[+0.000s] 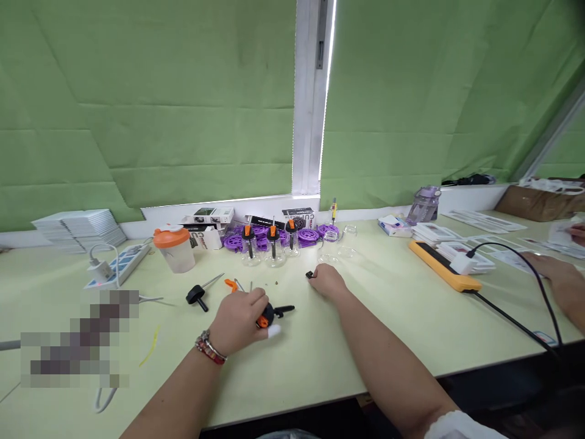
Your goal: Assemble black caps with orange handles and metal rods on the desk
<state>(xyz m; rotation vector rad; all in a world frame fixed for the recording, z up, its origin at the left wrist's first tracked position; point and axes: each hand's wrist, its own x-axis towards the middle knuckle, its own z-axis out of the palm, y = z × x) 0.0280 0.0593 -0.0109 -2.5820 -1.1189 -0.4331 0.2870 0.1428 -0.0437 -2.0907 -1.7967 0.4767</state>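
Observation:
My left hand (242, 320), with a white cover on one fingertip, is closed around a black and orange part (267, 316) with a black arm sticking out to the right. An orange piece (231, 285) and thin metal rods show just beyond its fingers. My right hand (328, 282) rests on the table and pinches a small black piece (309, 275). To the left lies a black knob with a metal rod (196, 295). Beyond my hands stand three small glass vessels (275, 252) with black and orange tops, in front of purple coiled pieces (235, 241).
Clear glass pieces (350, 252) lie beyond my right hand. A cup with an orange lid (177, 253), a white power strip (121, 267) and small boxes (214, 214) stand left. An orange power strip (441, 266) and another person's hand (555, 274) are right.

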